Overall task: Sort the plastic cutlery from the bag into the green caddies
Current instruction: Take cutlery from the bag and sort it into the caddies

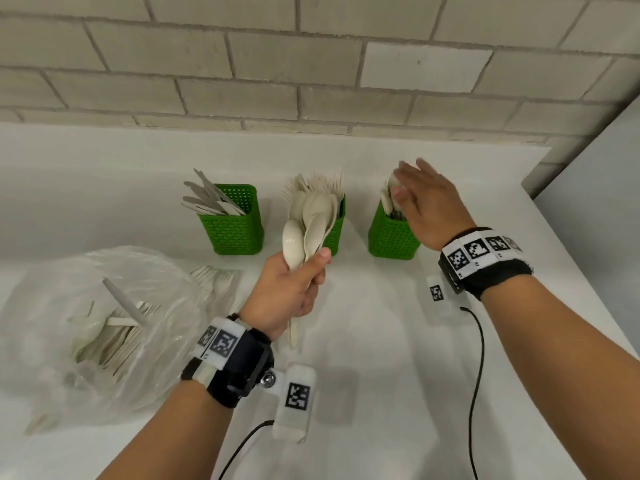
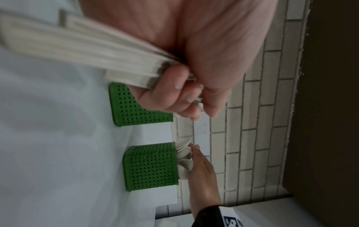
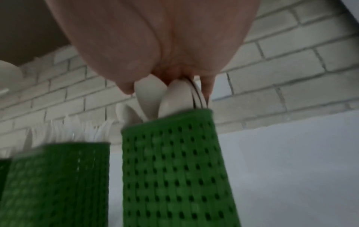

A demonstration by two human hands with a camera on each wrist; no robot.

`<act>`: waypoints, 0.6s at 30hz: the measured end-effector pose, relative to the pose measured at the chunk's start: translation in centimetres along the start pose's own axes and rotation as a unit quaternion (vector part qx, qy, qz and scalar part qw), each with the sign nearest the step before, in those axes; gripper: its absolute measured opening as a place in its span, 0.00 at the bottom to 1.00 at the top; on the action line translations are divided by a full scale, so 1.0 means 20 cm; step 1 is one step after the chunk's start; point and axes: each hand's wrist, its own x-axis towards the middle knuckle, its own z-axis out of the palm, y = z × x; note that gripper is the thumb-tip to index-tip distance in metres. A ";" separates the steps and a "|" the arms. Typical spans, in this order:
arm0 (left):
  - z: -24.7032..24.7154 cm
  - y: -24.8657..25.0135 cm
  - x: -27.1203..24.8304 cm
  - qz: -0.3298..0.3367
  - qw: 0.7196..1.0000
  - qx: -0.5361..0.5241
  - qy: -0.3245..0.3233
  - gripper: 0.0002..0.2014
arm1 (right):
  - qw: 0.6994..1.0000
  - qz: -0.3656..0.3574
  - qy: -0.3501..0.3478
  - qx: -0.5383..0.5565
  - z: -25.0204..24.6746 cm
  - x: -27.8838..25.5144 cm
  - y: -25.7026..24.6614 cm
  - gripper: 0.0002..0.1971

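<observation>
We are seeing even, soft light in the head view, with faint shadows lying on the white counter (image 1: 363, 174). The brick wall (image 1: 311, 64) is bending near the edges. Both wrist views are looking dimmer and grainy, and motion blur is smearing the green caddy (image 3: 58, 184).

The head camera looks steeply down over both forearms at a white counter (image 1: 346, 168) against a brick wall (image 1: 311, 64). The left wrist camera, rolled sideways, peers close past its own palm; the right wrist camera sits low and close. All three share the rightmost green caddy (image 1: 391, 237) (image 2: 151, 167) (image 3: 174, 161).
</observation>
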 end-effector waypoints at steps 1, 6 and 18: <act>0.01 0.00 0.00 0.004 1.000 0.002 -0.006 0.15 | 0.999 0.019 0.020 0.021 -0.02 -0.01 -0.03 0.29; 0.04 0.01 -0.02 0.020 0.999 -0.005 -0.043 0.23 | 0.950 0.038 0.051 0.305 -0.12 -0.14 -0.30 0.15; 0.03 0.02 -0.09 0.048 0.993 0.049 -0.097 0.18 | 0.810 0.058 -0.008 0.583 0.03 -0.30 -0.53 0.18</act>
